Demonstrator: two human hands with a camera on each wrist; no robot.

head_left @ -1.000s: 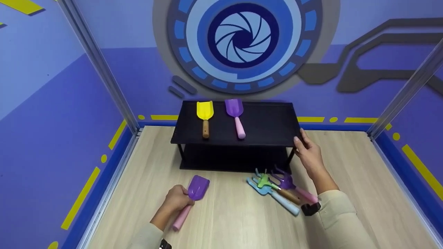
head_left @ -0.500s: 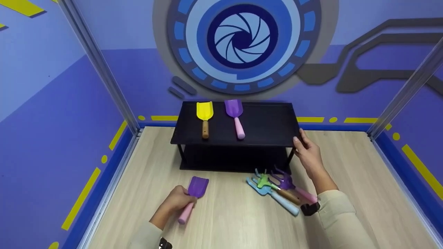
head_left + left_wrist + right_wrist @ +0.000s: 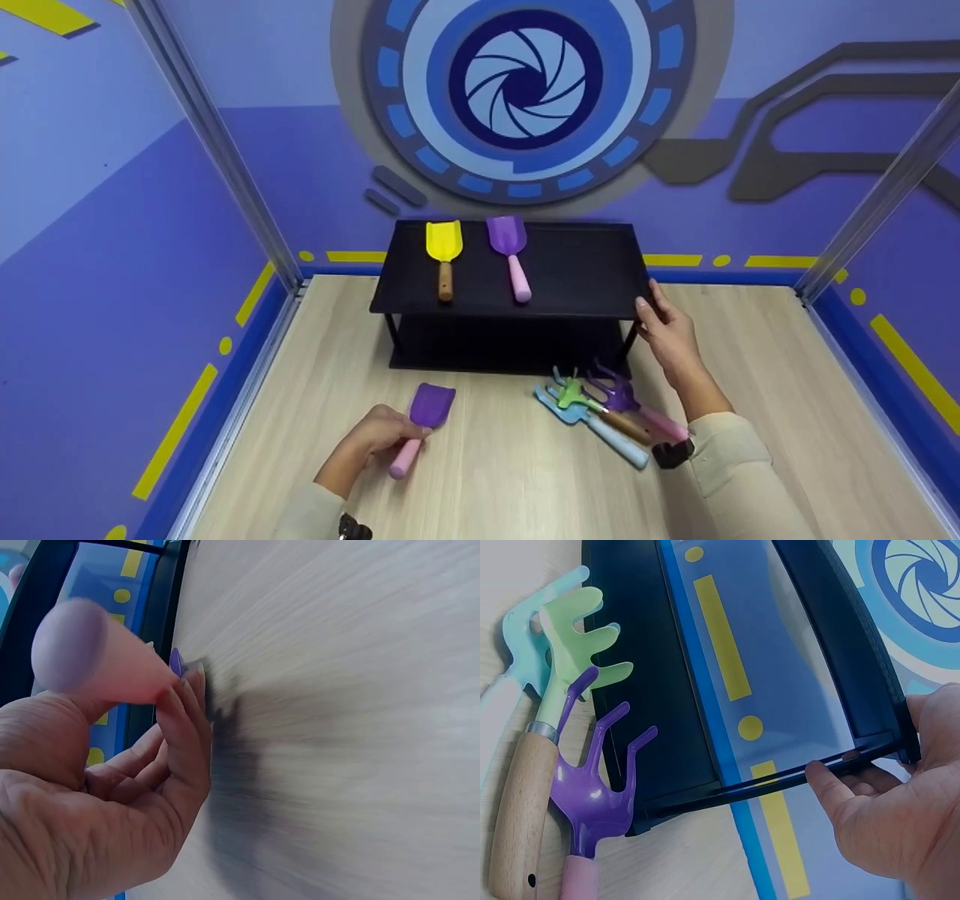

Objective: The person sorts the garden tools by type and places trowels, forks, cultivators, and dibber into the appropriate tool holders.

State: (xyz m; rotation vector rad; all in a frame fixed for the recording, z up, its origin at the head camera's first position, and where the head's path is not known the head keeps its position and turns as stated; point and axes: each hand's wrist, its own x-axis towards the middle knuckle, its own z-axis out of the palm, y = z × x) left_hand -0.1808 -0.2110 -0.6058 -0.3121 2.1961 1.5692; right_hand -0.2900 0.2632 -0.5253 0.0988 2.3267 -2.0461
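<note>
My left hand (image 3: 386, 430) pinches a toy shovel (image 3: 431, 405) where its purple blade meets the pink handle (image 3: 105, 656). Its blade points away toward the shelf, and the handle's rounded end faces the left wrist camera. A black two-tier shelf (image 3: 585, 277) stands against the back wall. At its right front corner, my right hand (image 3: 673, 337) grips the upper tier, with the thumb (image 3: 829, 784) at the side post and the other fingers behind. On the top tier lie a yellow shovel (image 3: 445, 244) with a wooden handle and another purple shovel (image 3: 510, 240) with a pink handle.
Three toy hand rakes lie overlapping before the shelf's right front: a light blue rake (image 3: 616, 441), a green rake (image 3: 574, 394) and a purple rake (image 3: 621, 394). Printed walls (image 3: 285, 157) enclose the wooden tabletop (image 3: 510, 480) at the back and sides.
The shovel in my left hand has turned slightly, its handle end shifting up and to the right. My fingers have moved a little along with it. The right hand stays on the shelf.
</note>
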